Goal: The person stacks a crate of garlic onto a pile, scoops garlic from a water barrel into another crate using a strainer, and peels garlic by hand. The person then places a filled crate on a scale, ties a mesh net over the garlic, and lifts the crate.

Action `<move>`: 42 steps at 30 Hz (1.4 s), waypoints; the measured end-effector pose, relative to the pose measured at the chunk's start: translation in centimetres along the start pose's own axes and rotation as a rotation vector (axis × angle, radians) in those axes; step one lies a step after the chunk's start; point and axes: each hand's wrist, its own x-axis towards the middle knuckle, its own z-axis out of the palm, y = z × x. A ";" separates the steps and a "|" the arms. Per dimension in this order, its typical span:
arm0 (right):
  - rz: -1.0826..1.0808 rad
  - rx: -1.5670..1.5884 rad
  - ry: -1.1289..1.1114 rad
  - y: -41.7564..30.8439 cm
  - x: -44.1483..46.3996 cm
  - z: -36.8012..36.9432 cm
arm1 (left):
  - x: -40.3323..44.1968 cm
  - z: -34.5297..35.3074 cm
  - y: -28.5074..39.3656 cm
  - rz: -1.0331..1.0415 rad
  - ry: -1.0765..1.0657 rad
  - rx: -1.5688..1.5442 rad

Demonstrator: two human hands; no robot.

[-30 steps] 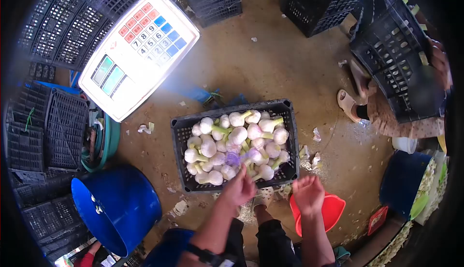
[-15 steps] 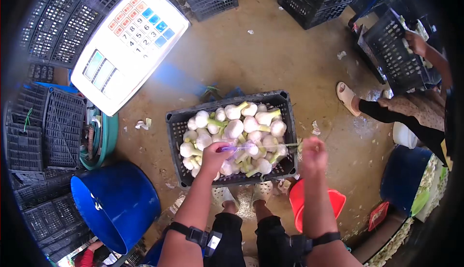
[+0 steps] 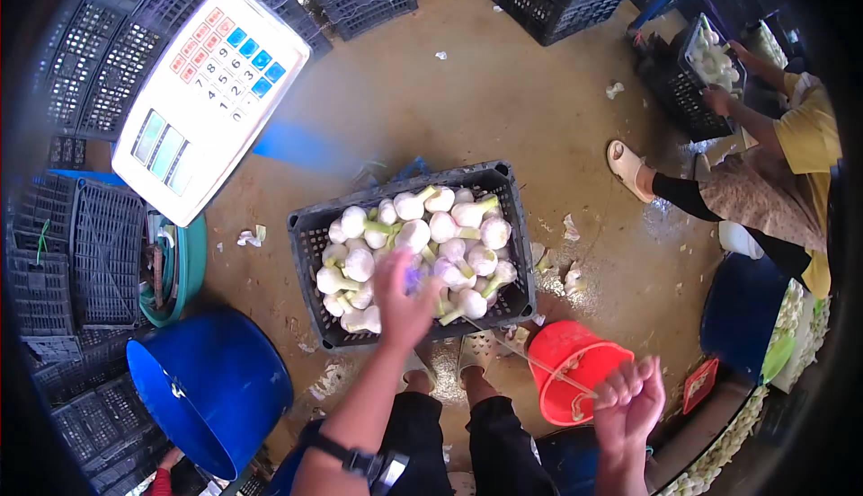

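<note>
A black plastic crate (image 3: 412, 180) full of white garlic bulbs (image 3: 358, 264) with short green stems stands on the floor in front of me. My left hand (image 3: 404, 303) is over the bulbs near the crate's middle, smeared by motion. A small purple patch shows beside its fingers, too blurred to name. To the right, my right hand (image 3: 629, 397) is closed, palm side up, on a thin pale string (image 3: 539, 363). The string runs taut from the crate's near edge, across the red bucket (image 3: 562, 406), to these fingers.
A white scale panel (image 3: 202, 101) stands at upper left. A blue tub (image 3: 216, 379) sits at lower left, beside stacked black crates (image 3: 108, 253). At right, a person in yellow (image 3: 814, 137) holds a crate of garlic (image 3: 715, 65). Peel scraps lie on the wet floor.
My right hand has moved down and right, drawing out the string. My left hand has moved slightly left and down. The co-worker's crate now tilts to show its garlic.
</note>
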 end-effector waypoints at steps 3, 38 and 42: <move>0.049 0.303 -0.302 4.4 2.0 6.4 | -4.0 -2.1 8.2 -0.102 -0.346 -0.728; -0.555 -2.644 -0.822 15.0 17.2 -9.8 | -0.3 1.9 -3.6 0.017 -0.719 0.559; -0.523 -2.622 -0.756 15.3 17.2 -9.7 | 0.9 2.7 -3.4 0.081 -0.808 0.698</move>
